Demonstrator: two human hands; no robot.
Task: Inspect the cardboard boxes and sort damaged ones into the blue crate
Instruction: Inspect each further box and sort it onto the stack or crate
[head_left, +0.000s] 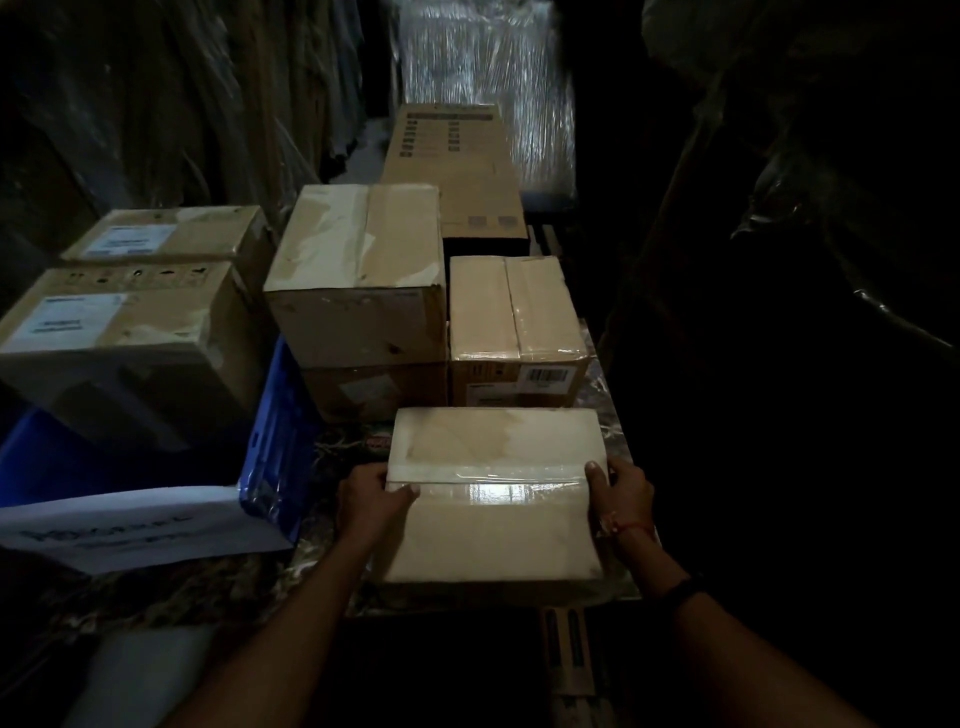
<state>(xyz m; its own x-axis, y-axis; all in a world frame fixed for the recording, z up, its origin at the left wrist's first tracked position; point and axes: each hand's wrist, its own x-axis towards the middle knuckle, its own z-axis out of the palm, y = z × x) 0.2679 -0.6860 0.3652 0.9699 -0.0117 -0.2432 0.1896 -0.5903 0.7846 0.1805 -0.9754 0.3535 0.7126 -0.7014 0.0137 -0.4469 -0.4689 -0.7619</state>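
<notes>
Left hand (375, 494) and right hand (619, 488) grip the taped cardboard box (493, 519) by its side edges at the near end of the desk (234, 587), just right of the blue crate (278, 441). Best to tilt it slowly and check corners, seams and the discoloured top before choosing.

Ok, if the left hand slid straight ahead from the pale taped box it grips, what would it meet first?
Probably the front of the lower brown cardboard box under the big taped carton; depth is unclear.
</notes>
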